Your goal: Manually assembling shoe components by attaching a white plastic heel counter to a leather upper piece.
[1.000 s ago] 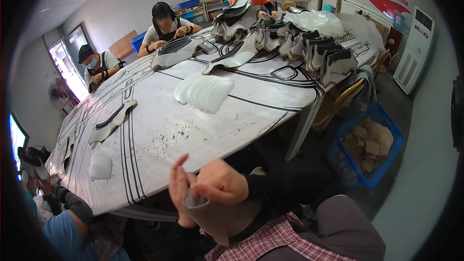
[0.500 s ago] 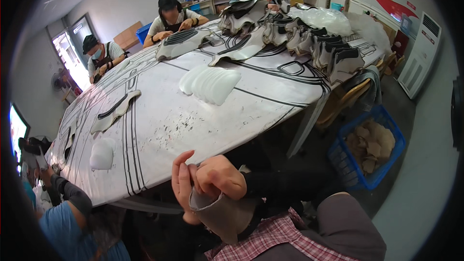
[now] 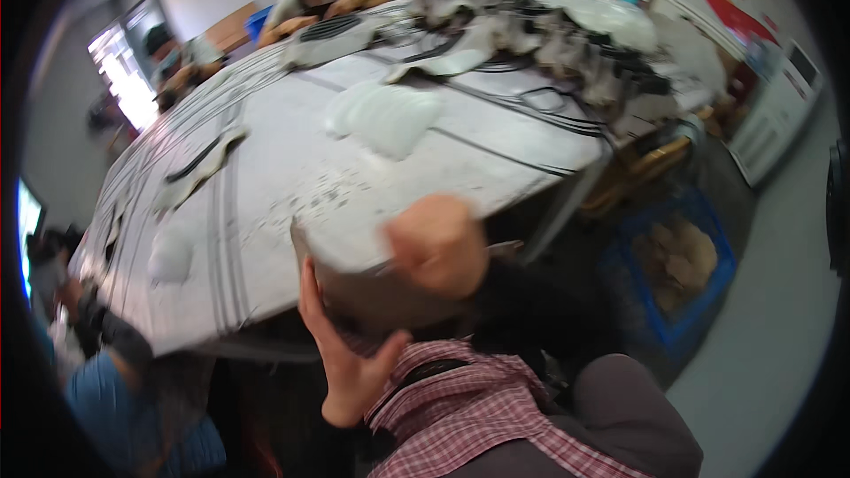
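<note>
A grey, leather-like piece (image 3: 367,296) with a curved upper edge is held up in front of my lap, at the near edge of the table. My left hand (image 3: 343,350) grips its left side, with fingers up along the edge and the thumb stretched below. At the upper right of the piece, my right hand (image 3: 438,246) is curled into a fist shape and blurred by motion. Its fingertips are hidden, so whatever they hold does not show. Red checked cloth (image 3: 469,407) lies across my front below both hands.
On the white table (image 3: 292,150) lie white curved pads (image 3: 385,119), a smaller white pad stack (image 3: 170,252) and a grey strip with black trim (image 3: 202,170). Many similar pieces (image 3: 593,62) are heaped far right. A blue basket (image 3: 677,332) of scraps stands right. Co-workers (image 3: 310,0) sit around.
The grey piece has come up and opened out from its bent shape. My left hand has shifted down along its side; my right hand has risen slightly. The view has tilted a little.
</note>
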The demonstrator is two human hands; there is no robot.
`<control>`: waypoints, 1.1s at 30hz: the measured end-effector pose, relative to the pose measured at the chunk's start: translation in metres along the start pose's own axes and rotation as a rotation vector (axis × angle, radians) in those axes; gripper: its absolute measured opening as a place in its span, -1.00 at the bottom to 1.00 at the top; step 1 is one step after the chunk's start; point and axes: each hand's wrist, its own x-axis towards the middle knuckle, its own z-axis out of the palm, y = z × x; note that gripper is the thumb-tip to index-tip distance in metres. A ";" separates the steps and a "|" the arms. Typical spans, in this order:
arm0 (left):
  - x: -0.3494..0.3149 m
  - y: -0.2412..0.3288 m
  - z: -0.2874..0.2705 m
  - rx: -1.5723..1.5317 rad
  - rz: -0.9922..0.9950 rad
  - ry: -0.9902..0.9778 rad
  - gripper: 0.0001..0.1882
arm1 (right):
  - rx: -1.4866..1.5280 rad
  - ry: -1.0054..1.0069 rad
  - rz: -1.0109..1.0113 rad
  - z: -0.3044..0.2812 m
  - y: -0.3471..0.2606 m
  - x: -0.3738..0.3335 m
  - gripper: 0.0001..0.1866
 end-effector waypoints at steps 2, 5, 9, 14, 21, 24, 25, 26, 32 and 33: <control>-0.017 0.001 0.007 0.006 -0.135 -0.078 0.07 | 0.369 -0.033 -0.051 0.022 -0.028 -0.006 -0.78; -0.022 -0.027 -0.002 -0.195 -0.392 -0.209 -0.01 | 0.496 -0.121 -0.117 0.029 -0.058 -0.003 -0.65; -0.010 -0.020 -0.003 -0.097 -0.298 -0.114 -0.11 | 0.441 -0.027 -0.120 0.016 -0.050 0.000 -0.59; -0.007 0.000 -0.003 0.004 -0.195 -0.018 -0.29 | 0.224 -0.040 -0.112 0.009 -0.038 -0.008 -0.54; -0.017 -0.011 -0.008 -0.109 -0.252 -0.159 -0.30 | 0.327 -0.032 -0.241 0.015 -0.036 -0.013 -0.53; -0.005 -0.014 -0.012 0.024 -0.203 -0.094 -0.21 | 0.200 -0.133 -0.180 0.015 -0.028 -0.016 -0.55; 0.001 -0.013 -0.012 0.092 -0.143 -0.012 -0.17 | 0.198 -0.129 -0.182 0.014 -0.029 -0.016 -0.55; 0.008 -0.013 -0.013 0.298 -0.106 0.031 -0.11 | 0.262 -0.192 -0.072 0.012 -0.033 -0.016 -0.55; 0.015 0.012 -0.002 0.388 0.169 -0.097 -0.15 | 0.206 -0.330 0.081 0.013 -0.041 -0.020 -0.65; 0.017 0.018 -0.007 0.355 0.176 -0.168 -0.18 | 0.196 -0.318 0.082 0.008 -0.037 -0.020 -0.65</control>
